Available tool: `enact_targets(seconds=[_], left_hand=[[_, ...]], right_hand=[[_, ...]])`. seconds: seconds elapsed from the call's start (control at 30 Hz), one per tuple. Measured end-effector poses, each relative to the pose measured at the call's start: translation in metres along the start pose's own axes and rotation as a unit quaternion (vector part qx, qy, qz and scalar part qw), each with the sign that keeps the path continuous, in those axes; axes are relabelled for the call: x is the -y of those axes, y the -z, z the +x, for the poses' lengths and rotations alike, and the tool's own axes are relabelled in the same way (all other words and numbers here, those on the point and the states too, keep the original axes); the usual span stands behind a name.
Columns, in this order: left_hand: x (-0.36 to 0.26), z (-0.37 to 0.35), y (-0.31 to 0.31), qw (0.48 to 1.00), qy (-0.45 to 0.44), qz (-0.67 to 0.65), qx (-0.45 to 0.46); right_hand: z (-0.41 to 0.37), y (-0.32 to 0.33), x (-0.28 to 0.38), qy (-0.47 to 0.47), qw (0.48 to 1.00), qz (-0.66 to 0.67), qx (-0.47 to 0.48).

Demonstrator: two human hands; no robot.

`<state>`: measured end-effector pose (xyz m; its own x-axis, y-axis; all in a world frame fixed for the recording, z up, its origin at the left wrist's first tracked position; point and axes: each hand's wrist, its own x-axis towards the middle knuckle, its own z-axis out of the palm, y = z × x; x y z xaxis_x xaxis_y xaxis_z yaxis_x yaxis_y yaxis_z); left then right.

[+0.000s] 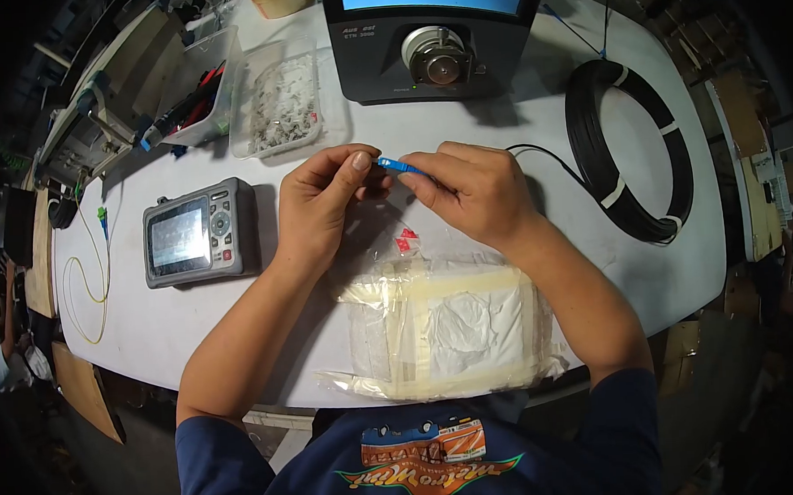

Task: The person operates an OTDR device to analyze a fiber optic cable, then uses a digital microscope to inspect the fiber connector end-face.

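My right hand (479,189) pinches a blue fiber optic connector (396,165) above the table, its tip pointing left. A thin black cable (549,156) runs from behind this hand to the black cable coil (585,139) on the right. My left hand (326,193) is closed, with thumb and fingertips at the connector's tip. Whatever lies between those fingertips is too small to make out. Below the hands lies a taped, plastic-wrapped white pad (472,329), with a small red piece (407,240) at its upper edge.
On the left stands a grey handheld tester (179,238) with a lit screen. A yellow fiber cord (82,273) with a green connector lies beyond it. At the back are a dark inspection device (373,65), a clear tub (272,106) of small bits and a tool bin (194,124).
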<state>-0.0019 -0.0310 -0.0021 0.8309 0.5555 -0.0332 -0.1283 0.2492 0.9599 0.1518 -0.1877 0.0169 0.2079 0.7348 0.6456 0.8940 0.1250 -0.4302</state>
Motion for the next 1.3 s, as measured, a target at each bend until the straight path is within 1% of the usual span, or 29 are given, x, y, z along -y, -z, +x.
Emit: enact_targets(seconds=[0.1,0.23,0.3,0.33,0.4,0.43,0.5,0.63,0.7,0.73,0.8,0.87,0.93,0.97,1.0,1.07,1.1,1.13,1.2,1.23,1.27,1.3], left_hand=[[-0.002,-0.002,0.000,1.000,-0.004,0.025,0.006],[-0.001,-0.001,0.006,0.999,-0.007,0.042,0.028],[-0.005,0.001,0.010,0.996,0.052,-0.022,0.072],[-0.005,0.002,0.013,0.996,0.053,-0.021,0.071],[-0.006,0.003,0.018,0.979,0.086,-0.110,0.147],[-0.008,0.002,0.017,0.979,0.088,-0.110,0.146],[-0.014,-0.001,0.014,0.956,0.134,-0.165,0.202],[-0.009,-0.002,0.018,0.947,0.141,-0.168,0.233],[-0.007,-0.001,0.022,0.952,0.106,-0.141,0.252],[-0.007,-0.001,0.024,0.950,0.108,-0.141,0.256],[-0.008,-0.003,0.024,0.958,0.089,-0.113,0.249],[-0.005,-0.004,0.026,0.956,0.081,-0.101,0.262],[-0.005,-0.006,0.025,0.968,0.072,-0.092,0.221],[-0.005,-0.005,0.023,0.972,0.088,-0.096,0.197],[-0.004,-0.004,0.022,0.968,0.089,-0.096,0.212],[-0.001,-0.001,0.020,0.975,0.068,-0.119,0.175],[-0.001,-0.004,0.014,0.981,0.076,-0.131,0.125],[0.001,-0.002,0.015,0.978,0.078,-0.149,0.126],[-0.004,-0.006,0.014,0.990,0.065,-0.073,0.104],[-0.002,-0.007,0.013,0.989,0.065,-0.072,0.113],[0.002,-0.008,0.012,0.995,0.025,0.003,0.092],[0.002,-0.009,0.012,0.994,-0.016,0.077,0.070]], right_hand=[[-0.003,-0.003,-0.002,0.003,1.000,0.013,-0.008],[-0.005,-0.001,-0.001,-0.026,1.000,0.005,0.000],[-0.004,0.000,-0.003,-0.022,0.999,0.028,0.016],[-0.004,0.000,-0.004,-0.022,0.999,0.029,0.016],[-0.004,-0.001,-0.004,-0.001,0.998,0.068,0.016],[-0.004,-0.001,-0.004,-0.002,0.998,0.068,0.016],[-0.004,0.001,-0.004,0.013,0.997,0.074,0.017],[-0.006,0.001,-0.003,0.021,0.996,0.088,0.012],[-0.008,0.000,-0.003,0.023,0.994,0.105,0.021],[-0.008,-0.001,-0.004,0.021,0.994,0.102,0.019],[-0.007,-0.001,-0.005,0.053,0.993,0.106,0.007],[-0.007,0.001,-0.005,0.043,0.995,0.089,0.015],[-0.008,-0.002,-0.008,0.042,0.994,0.099,0.011],[-0.008,-0.003,-0.008,0.023,0.997,0.070,0.025],[-0.008,-0.003,-0.008,0.017,0.998,0.056,0.018],[-0.004,0.001,-0.010,0.037,0.999,0.027,0.005],[-0.006,0.006,-0.009,0.032,0.999,-0.005,0.020],[-0.006,0.015,-0.010,0.024,0.999,-0.022,0.014],[-0.005,0.029,-0.014,0.036,0.992,-0.096,-0.070],[-0.008,0.039,-0.018,-0.002,0.989,-0.131,-0.069],[-0.009,0.053,-0.024,-0.020,0.980,-0.176,-0.092],[-0.013,0.071,-0.024,-0.080,0.967,-0.224,-0.087]])
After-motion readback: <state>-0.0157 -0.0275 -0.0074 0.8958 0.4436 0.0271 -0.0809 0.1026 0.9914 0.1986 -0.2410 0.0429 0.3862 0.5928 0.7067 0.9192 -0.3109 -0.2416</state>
